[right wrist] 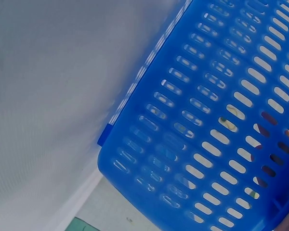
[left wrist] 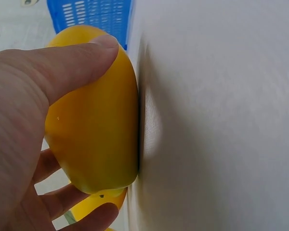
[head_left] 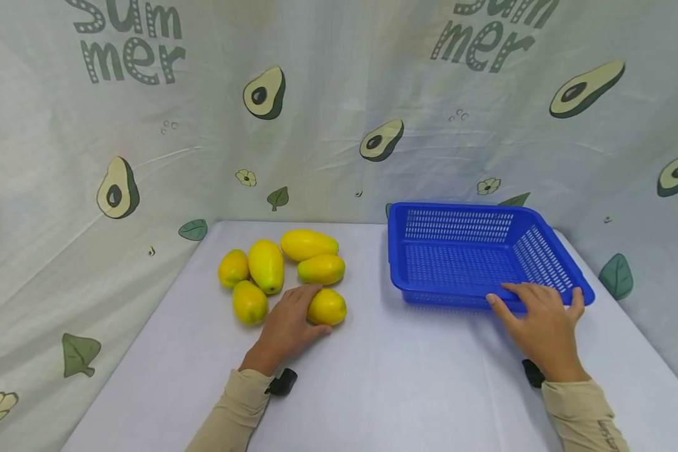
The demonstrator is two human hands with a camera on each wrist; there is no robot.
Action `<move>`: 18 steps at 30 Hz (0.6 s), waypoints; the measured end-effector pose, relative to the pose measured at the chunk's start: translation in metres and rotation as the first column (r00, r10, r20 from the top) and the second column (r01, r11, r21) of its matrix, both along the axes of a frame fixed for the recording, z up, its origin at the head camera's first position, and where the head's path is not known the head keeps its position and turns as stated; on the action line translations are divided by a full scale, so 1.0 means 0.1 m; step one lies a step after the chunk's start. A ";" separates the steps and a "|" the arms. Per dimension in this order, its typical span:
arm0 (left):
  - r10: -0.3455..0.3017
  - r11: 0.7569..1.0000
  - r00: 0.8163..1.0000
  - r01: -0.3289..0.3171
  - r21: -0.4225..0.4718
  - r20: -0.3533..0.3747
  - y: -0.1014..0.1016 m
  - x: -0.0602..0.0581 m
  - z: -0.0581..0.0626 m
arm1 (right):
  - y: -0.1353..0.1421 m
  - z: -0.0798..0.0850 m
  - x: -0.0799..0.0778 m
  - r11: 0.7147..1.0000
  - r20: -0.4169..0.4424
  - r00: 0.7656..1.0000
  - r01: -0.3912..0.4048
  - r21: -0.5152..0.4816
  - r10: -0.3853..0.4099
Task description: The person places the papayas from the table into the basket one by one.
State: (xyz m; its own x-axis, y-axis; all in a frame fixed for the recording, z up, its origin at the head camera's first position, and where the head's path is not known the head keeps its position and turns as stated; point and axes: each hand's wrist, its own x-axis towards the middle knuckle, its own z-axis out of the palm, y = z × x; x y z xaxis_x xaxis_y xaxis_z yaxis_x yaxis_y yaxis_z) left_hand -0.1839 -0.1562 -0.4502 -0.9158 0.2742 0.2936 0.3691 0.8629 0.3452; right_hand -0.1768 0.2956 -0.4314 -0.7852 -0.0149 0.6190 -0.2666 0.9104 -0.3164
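My left hand (head_left: pixel 294 320) holds a yellow mango (head_left: pixel 328 307) on the white tabletop, with the thumb on the near side and the fingers on the far side. In the left wrist view the thumb lies across this mango (left wrist: pixel 98 125), whose lower side is against the table. My right hand (head_left: pixel 545 326) grips the near rim of a blue plastic basket (head_left: pixel 457 296) close to its right corner. Through the slots of the basket wall (right wrist: pixel 183 96) in the right wrist view, parts of the fingers show behind it. No fruit is visible inside the basket.
Several more yellow mangoes lie close around my left hand, among them a long one (head_left: pixel 309 245), an upright-lying one (head_left: pixel 266 267) and a rounder one (head_left: pixel 250 303). Behind the white table (head_left: pixel 407 389) hangs a cloth (head_left: pixel 328 176) printed with avocados.
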 end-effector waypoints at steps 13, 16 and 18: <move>-0.024 0.999 0.998 0.022 0.038 0.055 -0.01 0.01 0.00 | 0.02 -0.03 -0.01 1.000 -0.018 1.000 -0.013 -0.004 0.013; -0.024 0.998 0.997 0.020 0.055 0.076 -0.02 0.00 -0.01 | 0.01 -0.02 -0.01 1.000 -0.029 0.999 -0.016 -0.005 0.016; -0.021 0.997 0.997 0.015 0.077 0.078 -0.03 0.00 -0.02 | 0.01 -0.02 -0.02 1.000 -0.033 0.999 -0.018 -0.005 0.018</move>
